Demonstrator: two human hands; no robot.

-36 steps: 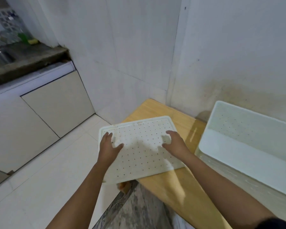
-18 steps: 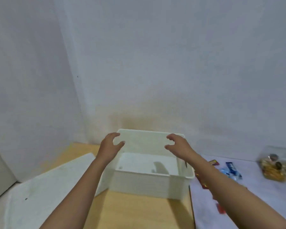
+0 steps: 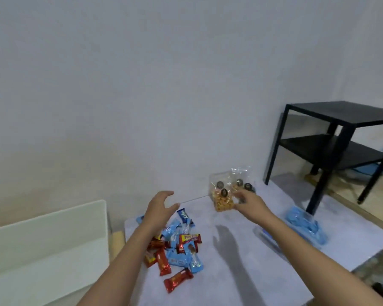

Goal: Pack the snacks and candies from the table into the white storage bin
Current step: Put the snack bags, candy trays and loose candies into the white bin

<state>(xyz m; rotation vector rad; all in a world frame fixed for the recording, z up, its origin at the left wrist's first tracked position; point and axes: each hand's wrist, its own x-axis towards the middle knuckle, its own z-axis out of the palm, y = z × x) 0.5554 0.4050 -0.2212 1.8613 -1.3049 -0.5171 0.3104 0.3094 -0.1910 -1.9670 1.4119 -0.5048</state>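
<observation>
The white storage bin (image 3: 47, 237) stands at the lower left, beside the grey-topped table (image 3: 241, 272). A heap of red and blue wrapped candies (image 3: 177, 252) lies on the table's left part. Clear bags of orange snacks (image 3: 224, 195) stand by the wall at the table's far side. My left hand (image 3: 160, 206) hovers above the candy heap, fingers loosely spread, holding nothing. My right hand (image 3: 249, 203) reaches to the snack bags, its fingertips at the nearest bag; whether they touch it I cannot tell.
A blue plastic pack (image 3: 305, 226) lies on the table's right side, next to a clear flat packet (image 3: 269, 237). A black metal two-shelf stand (image 3: 332, 142) rests with one leg on the table's far right corner. The wall runs close behind.
My view swung right from the lid and bin to the snack table. Both hands left the bin's rim; the right one stretched toward the snack bags, the left moved above the candies.
</observation>
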